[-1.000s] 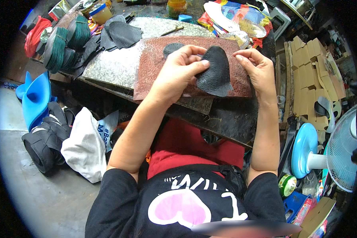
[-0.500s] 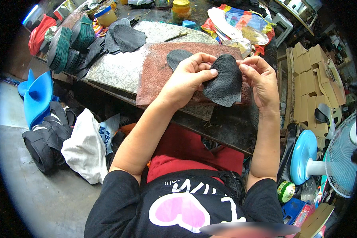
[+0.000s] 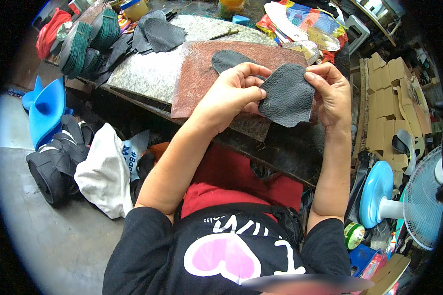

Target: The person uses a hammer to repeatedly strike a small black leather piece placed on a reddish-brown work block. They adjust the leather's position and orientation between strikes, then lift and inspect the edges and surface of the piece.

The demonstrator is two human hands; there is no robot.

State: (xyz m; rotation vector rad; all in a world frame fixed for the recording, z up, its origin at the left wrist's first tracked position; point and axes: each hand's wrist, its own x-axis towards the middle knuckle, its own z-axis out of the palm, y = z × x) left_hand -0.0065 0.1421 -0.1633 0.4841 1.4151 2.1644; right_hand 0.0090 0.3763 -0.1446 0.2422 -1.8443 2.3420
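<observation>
Between my two hands a black leather piece (image 3: pixel 289 96) with a pebbled surface and a rounded top is held up above the table's front edge. My left hand (image 3: pixel 241 91) pinches its left edge between thumb and fingers. At its upper right edge my right hand (image 3: pixel 330 91) grips it, thumb on the near face; the other fingertips are hidden behind. Partly covered by my left hand, another black leather piece (image 3: pixel 227 60) lies on a reddish-brown rough board (image 3: pixel 197 81). More black leather pieces (image 3: pixel 163 35) are stacked farther back on the left.
A pale speckled slab (image 3: pixel 138 73) lies under the board. Spools of dark green cord (image 3: pixel 75 51) stand at the table's left. Pale sole-shaped pieces (image 3: pixel 284 22) lie at the back right. Cardboard boxes (image 3: pixel 384 103) and a fan (image 3: pixel 423 196) stand right; a white cloth (image 3: pixel 101 172) hangs lower left.
The leather piece has moved slightly right and turned, showing more of its broad face. My right hand's grip now sits at its upper right edge. The view has shifted a little.
</observation>
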